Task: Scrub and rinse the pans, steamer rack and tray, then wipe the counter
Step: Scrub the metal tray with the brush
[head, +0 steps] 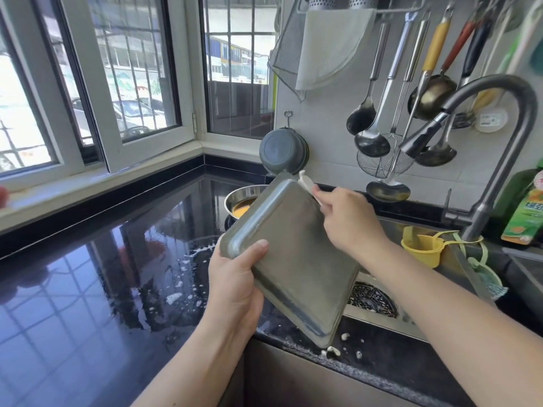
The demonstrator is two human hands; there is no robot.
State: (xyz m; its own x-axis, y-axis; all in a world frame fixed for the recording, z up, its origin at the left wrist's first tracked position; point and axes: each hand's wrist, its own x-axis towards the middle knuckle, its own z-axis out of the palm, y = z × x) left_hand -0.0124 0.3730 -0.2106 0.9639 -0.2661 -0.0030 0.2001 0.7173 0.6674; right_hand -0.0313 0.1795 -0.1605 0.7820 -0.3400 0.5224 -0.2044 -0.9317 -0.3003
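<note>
Steel tray (296,259) overhangs sink edge (382,327), both hands gripping.

Daylight through barred corner windows (132,83) falls on a wet, glossy black bench (88,274); pale tiled wall (329,118) at right.

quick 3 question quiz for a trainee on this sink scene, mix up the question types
1. True or false: the left hand grips the metal tray by its corner.
2. What does the right hand hold against the tray? A) white cloth B) ladle C) green bottle
3. What is spattered on the black counter?

Key: 1 true; 2 A; 3 white suds.
</note>
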